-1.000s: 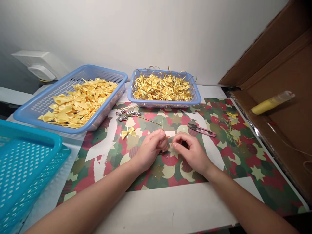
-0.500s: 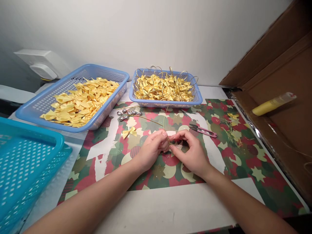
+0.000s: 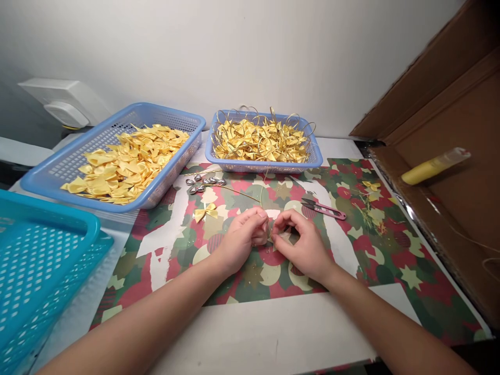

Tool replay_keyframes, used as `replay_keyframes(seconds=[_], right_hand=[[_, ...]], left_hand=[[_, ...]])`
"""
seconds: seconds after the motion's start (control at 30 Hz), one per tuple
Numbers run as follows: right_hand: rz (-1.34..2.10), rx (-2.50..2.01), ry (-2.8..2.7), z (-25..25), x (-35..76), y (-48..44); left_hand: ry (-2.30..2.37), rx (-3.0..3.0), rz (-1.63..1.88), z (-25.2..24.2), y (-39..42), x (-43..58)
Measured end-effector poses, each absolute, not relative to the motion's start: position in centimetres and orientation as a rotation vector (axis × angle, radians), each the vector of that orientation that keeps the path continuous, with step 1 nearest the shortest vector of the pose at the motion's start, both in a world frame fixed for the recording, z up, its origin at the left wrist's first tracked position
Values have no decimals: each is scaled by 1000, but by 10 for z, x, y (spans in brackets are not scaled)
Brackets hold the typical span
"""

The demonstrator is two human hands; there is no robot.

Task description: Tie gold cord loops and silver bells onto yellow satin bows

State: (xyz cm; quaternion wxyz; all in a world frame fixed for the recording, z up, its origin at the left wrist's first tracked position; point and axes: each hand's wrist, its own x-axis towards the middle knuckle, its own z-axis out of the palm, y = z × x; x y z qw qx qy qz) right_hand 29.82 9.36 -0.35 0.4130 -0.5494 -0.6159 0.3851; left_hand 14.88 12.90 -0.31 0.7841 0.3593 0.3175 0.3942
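My left hand (image 3: 244, 238) is closed around a thin gold cord (image 3: 261, 194), whose loop rises above the fingers toward the back of the table. Close beside it, my right hand (image 3: 303, 244) pinches thumb and forefinger together at the lower part of the cord; the exact spot is hidden by the fingers. To the left of the hands lies a yellow ribbon bow (image 3: 205, 212). Behind that bow are several small silver bells (image 3: 201, 188) and more gold cord (image 3: 234, 190). Pink-handled thread snips (image 3: 324, 209) rest to the right of my right hand.
A blue basket (image 3: 150, 194) of yellow bows stands at left. Another blue basket (image 3: 261, 165) holds bows with gold loops at the back. A teal basket (image 3: 88, 224) is near left. Cord scraps (image 3: 375, 214), a cardboard box (image 3: 441, 120) and a yellow tube (image 3: 433, 166) are at right.
My right hand has drawn its fingertips into a tighter pinch beside the left hand. My left hand stays closed on the cord. The view has shifted slightly.
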Motion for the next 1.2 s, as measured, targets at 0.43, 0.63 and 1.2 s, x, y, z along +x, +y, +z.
replay_keyframes(seconds=[0.43,0.63,1.2], right_hand=[[1306,-1416,-1385,10,310,98],[1344,-1573,-1431,12,311,94],[1229,-1445,-1604,13,301,93]], left_hand=[[613,645,919,-3,133,148],[618,657,908,-1,133,148],[691,755,868,0,131,150]])
